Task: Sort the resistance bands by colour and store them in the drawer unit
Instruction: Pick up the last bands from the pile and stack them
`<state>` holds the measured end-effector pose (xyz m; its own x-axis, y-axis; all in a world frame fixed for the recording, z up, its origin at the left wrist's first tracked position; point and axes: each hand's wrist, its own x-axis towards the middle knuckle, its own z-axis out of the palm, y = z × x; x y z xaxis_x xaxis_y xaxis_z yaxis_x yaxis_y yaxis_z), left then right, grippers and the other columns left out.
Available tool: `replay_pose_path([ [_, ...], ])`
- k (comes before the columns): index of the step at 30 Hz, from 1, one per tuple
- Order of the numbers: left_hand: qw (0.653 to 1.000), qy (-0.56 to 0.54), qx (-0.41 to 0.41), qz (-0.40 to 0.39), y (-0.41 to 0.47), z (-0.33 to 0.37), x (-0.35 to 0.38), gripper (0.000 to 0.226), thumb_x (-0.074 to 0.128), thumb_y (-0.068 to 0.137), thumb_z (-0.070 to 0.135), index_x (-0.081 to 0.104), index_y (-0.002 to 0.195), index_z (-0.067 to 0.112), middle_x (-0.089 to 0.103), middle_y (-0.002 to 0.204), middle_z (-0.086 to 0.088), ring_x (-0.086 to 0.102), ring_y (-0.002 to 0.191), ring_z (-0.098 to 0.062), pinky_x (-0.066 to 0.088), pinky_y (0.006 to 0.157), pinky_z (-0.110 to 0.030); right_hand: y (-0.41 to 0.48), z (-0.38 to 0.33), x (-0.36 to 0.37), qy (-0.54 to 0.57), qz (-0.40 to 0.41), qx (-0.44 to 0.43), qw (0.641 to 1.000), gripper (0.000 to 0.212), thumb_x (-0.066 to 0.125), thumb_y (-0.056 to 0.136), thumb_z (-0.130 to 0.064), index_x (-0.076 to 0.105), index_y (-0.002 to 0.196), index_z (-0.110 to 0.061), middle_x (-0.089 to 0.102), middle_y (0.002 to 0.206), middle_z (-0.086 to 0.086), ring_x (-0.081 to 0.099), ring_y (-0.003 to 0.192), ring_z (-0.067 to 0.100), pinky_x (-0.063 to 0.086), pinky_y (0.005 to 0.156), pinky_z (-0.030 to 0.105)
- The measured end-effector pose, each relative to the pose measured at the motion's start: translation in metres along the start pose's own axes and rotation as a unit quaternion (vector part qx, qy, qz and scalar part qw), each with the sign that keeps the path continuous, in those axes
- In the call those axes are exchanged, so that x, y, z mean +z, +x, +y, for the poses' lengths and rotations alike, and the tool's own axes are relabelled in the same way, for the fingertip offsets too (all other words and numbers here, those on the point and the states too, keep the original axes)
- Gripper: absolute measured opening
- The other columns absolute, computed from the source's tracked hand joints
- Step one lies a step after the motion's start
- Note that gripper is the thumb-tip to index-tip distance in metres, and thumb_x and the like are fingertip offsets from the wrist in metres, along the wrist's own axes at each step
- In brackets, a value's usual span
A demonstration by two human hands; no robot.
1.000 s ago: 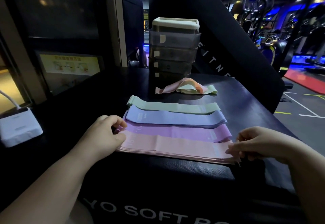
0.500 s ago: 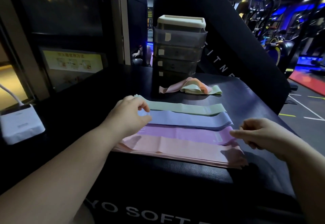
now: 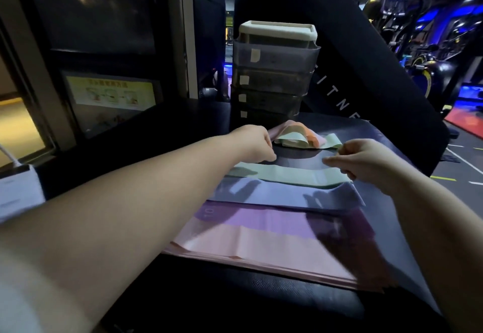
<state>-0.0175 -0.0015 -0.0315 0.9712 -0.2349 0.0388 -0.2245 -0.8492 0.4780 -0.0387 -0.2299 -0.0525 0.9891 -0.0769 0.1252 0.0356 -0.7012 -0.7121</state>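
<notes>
Four flat elastic bands lie in overlapping rows on the black padded surface [image 3: 235, 306]: mint green band [image 3: 287, 177] at 12 o'clock, then lilac-blue band [image 3: 282, 194], purple band [image 3: 274, 221] and pink stack [image 3: 261, 249] at 6. Beyond them, a loose pink, green and orange heap [image 3: 295, 138] sits before the smoky plastic drawer unit [image 3: 274, 71]. The left hand [image 3: 251, 144] curls at the heap's 9 o'clock edge, grip unclear; the right hand [image 3: 366, 160], forefinger out, holds nothing.

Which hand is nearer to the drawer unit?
Left. The left hand is just in front of the drawer unit; the right hand is farther off, to its right.
</notes>
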Motion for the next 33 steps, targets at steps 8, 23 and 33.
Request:
replay_pose_path([
  [8,0.996,0.062,-0.056,-0.007,0.07,-0.004,0.017,0.035,0.064,0.084,0.03,0.061,0.115,0.014,0.062,0.11,-0.007,0.06,0.096,-0.026,0.051,0.078,-0.032,0.056,0.019,0.015,-0.019,0.005,0.031,0.999,0.026,0.075,0.075,-0.034,0.066,0.073,-0.01,0.063,0.068,0.008,0.05,0.056,0.019,0.037,0.054,0.027],
  [23,0.965,0.192,-0.171,-0.042,0.144,-0.018,0.039,0.048,0.046,0.096,0.039,0.053,0.128,0.003,0.057,0.123,-0.008,0.055,0.118,-0.03,0.044,0.099,-0.037,0.059,0.058,0.018,0.038,0.048,-0.004,0.998,0.022,0.075,0.08,-0.032,0.064,0.067,-0.018,0.054,0.053,-0.007,0.046,0.051,0.009,0.037,0.055,0.025],
  [33,0.991,-0.108,-0.033,0.074,0.133,0.019,0.025,0.02,0.051,0.088,0.002,0.053,0.09,0.022,0.046,0.077,0.001,0.048,0.074,-0.015,0.044,0.058,-0.019,0.057,0.06,0.012,0.112,0.05,0.003,0.993,0.016,0.075,0.079,-0.032,0.07,0.081,-0.017,0.061,0.063,-0.007,0.054,0.061,0.011,0.044,0.062,0.026],
])
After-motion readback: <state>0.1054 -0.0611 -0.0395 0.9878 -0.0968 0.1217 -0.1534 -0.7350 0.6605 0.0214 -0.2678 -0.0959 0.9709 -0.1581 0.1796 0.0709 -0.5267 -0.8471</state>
